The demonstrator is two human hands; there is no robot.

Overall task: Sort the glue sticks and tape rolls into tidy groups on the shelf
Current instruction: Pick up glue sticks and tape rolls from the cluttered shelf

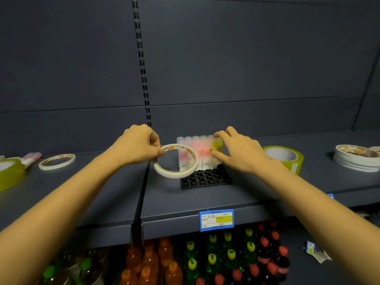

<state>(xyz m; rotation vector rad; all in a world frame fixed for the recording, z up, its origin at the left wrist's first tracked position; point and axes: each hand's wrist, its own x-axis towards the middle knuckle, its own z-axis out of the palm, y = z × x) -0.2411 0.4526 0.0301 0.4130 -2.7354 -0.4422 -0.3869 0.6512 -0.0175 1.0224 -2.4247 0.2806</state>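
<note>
Midway through the sorting, by the look of it. In the left hand [141, 145], a thin white tape roll [175, 161], pinched at its rim between thumb and fingers and held tilted just above the shelf [185, 200], right in front of the glue sticks [197, 153]. On those sticks, the right hand [238, 153], fingers spread and fairly straight, touching the right end of the block and gripping nothing. Sticks upright in a black socket tray [205, 178], mid-shelf. Next, probably: carry the held roll to its own kind, either the flat thin roll [57, 161] at the left or the stack of thin rolls [356, 159] at the far right, and lay it down flat and square. Calls for drawing it clear of the sticks without tipping any. Counted: two single thin rolls, the held one included; one stack, layers too fine to number; two wide ones, a yellow-green roll [283, 158] right of the tray and another wide roll [10, 173] at the left edge; five or six caps across the back row, total hidden; loose pink sticks [31, 158] far left, blurred, number unclear.
</note>
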